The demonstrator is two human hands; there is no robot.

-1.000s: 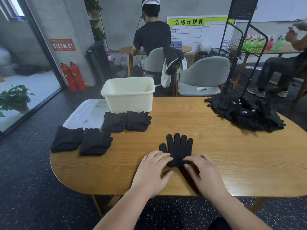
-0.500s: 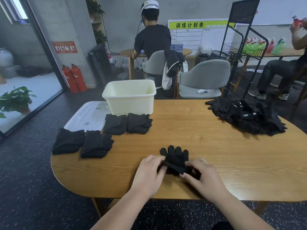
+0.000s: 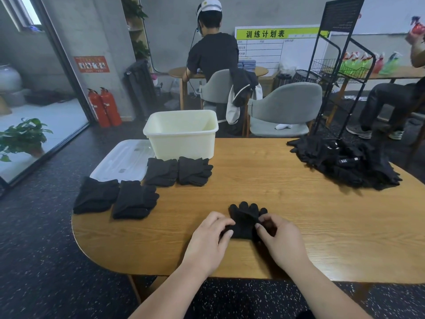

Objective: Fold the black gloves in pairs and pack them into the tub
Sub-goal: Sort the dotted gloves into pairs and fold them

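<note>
A black glove pair (image 3: 246, 221) lies near the table's front edge, its cuff end folded up over the fingers. My left hand (image 3: 210, 238) pinches its left side and my right hand (image 3: 279, 239) pinches its right side. Several folded glove pairs lie to the left: two (image 3: 135, 200) near the table's left edge and two (image 3: 178, 171) in front of the cream tub (image 3: 181, 143). The tub stands at the back left and looks empty. A heap of loose black gloves (image 3: 345, 163) sits at the back right.
A clear plastic lid (image 3: 122, 160) lies left of the tub. Behind the wooden table (image 3: 287, 203) stand two grey chairs (image 3: 285, 109) and a black wire rack (image 3: 340, 65). A person stands with their back turned; another sits at the far right.
The glove pair lay flat with fingers spread. Both hands have lifted its cuff end and folded it forward over the fingers, so it is now shorter.
</note>
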